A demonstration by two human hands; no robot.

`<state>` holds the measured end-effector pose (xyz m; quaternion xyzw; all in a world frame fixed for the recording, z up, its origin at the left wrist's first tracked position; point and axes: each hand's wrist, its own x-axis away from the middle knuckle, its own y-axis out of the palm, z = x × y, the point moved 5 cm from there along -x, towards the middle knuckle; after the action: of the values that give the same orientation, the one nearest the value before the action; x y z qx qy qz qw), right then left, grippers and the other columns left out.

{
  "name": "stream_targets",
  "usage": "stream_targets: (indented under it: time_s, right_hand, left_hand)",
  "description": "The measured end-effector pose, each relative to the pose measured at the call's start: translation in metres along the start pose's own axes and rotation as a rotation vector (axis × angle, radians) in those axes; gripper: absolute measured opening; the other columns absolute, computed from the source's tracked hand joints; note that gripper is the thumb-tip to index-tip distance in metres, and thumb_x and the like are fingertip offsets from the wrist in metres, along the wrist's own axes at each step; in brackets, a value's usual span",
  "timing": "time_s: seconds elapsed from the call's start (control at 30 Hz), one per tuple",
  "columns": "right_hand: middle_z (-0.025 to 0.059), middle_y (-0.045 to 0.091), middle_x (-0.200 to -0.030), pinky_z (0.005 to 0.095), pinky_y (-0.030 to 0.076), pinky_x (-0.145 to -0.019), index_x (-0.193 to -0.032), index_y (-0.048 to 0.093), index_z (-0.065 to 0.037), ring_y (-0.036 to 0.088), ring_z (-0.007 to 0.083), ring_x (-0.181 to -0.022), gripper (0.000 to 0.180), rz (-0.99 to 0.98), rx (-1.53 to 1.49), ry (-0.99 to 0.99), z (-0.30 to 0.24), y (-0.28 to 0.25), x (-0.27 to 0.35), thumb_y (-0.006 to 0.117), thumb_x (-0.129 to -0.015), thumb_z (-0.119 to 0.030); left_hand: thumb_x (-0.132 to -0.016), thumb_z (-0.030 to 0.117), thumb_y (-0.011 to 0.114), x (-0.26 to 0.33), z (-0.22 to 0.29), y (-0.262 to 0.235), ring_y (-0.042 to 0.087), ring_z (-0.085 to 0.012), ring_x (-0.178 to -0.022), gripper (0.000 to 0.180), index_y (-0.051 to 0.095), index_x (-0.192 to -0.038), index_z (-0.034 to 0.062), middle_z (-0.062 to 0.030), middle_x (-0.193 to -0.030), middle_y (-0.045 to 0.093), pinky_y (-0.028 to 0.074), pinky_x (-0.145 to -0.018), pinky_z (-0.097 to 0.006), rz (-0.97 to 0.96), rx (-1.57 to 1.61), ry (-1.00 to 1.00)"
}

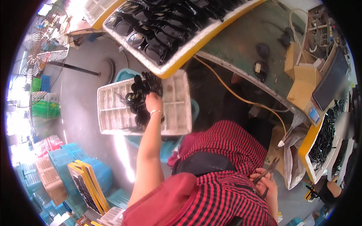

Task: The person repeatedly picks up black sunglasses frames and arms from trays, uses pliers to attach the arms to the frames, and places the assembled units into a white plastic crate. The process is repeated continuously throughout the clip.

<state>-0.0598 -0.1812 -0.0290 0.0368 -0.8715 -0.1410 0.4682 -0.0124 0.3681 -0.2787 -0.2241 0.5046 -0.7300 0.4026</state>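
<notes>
My left hand (154, 102) reaches out to a white compartmented tray (176, 113), its fingers bent and closed at a heap of black sunglasses (138, 94). The fingers seem to grip a piece at the right side of the heap, though its shape is partly hidden. Thin black temples stick out of the heap over the dividers. Close to my body on the right, my right hand (266, 184) is wrapped around dark-handled pliers (272, 168), whose jaws point up.
Ahead, a yellow-edged white tray (166, 71) holds rows of black sunglasses. Two loose pairs (261, 69) lie on the green worktable (226, 45). An orange hose (241, 98) hangs across the table edge. Blue crates (71, 158) stand at left, below a fan (36, 56). A tray of black parts (320, 143) is at right.
</notes>
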Motion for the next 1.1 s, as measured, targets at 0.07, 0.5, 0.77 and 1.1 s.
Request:
stream_targets:
  time_s: [0.07, 0.5, 0.77, 1.1]
  right_hand:
    - [0.0235, 0.064, -0.107, 0.0388, 0.051, -0.089, -0.126, 0.046, 0.005, 0.064, 0.0316, -0.096, 0.041, 0.049, -0.04, 0.011, 0.001, -0.003, -0.002, 0.052, -0.09, -0.012]
    - [0.018, 0.063, -0.101, 0.0462, 0.047, -0.091, -0.117, 0.052, -0.002, 0.06, 0.0311, -0.094, 0.035, 0.295, -0.341, 0.152, 0.008, -0.015, -0.009, 0.054, -0.089, -0.023]
    - [0.0182, 0.064, -0.097, 0.0437, 0.05, -0.084, -0.116, 0.054, -0.002, 0.061, 0.031, -0.091, 0.03, 0.204, -0.327, 0.099, 0.014, -0.016, -0.008, 0.052, -0.091, -0.02]
    - [0.0049, 0.055, -0.063, 0.028, 0.044, -0.059, -0.126, 0.05, 0.012, 0.053, 0.0141, -0.058, 0.045, -0.246, 0.193, -0.48, -0.035, 0.02, 0.041, 0.054, -0.094, -0.02]
  left_hand:
    - [-0.08, 0.02, 0.063, -0.029, 0.006, 0.023, 0.062, -0.0374, -0.086, 0.014, 0.065, -0.087, 0.0077, -0.0162, -0.094, 0.064, 0.051, -0.075, -0.047, 0.097, 0.001, 0.076]
    - [-0.095, 0.033, 0.054, -0.1, -0.001, 0.057, 0.068, -0.0276, -0.093, 0.036, 0.056, -0.117, 0.0051, -0.0121, -0.111, 0.064, 0.056, -0.062, -0.041, -0.348, 0.111, -0.218]
    - [-0.096, 0.027, 0.057, -0.02, 0.019, -0.037, 0.066, -0.0215, -0.095, 0.028, 0.052, -0.116, 0.0079, -0.0069, -0.107, 0.062, 0.057, -0.062, -0.038, -0.533, 1.086, -0.602]
    - [-0.09, 0.021, 0.062, 0.135, 0.238, -0.249, 0.065, -0.0297, -0.068, 0.019, 0.064, -0.09, 0.0016, -0.0186, -0.077, 0.067, 0.051, -0.076, -0.035, -1.041, 1.693, 0.833]
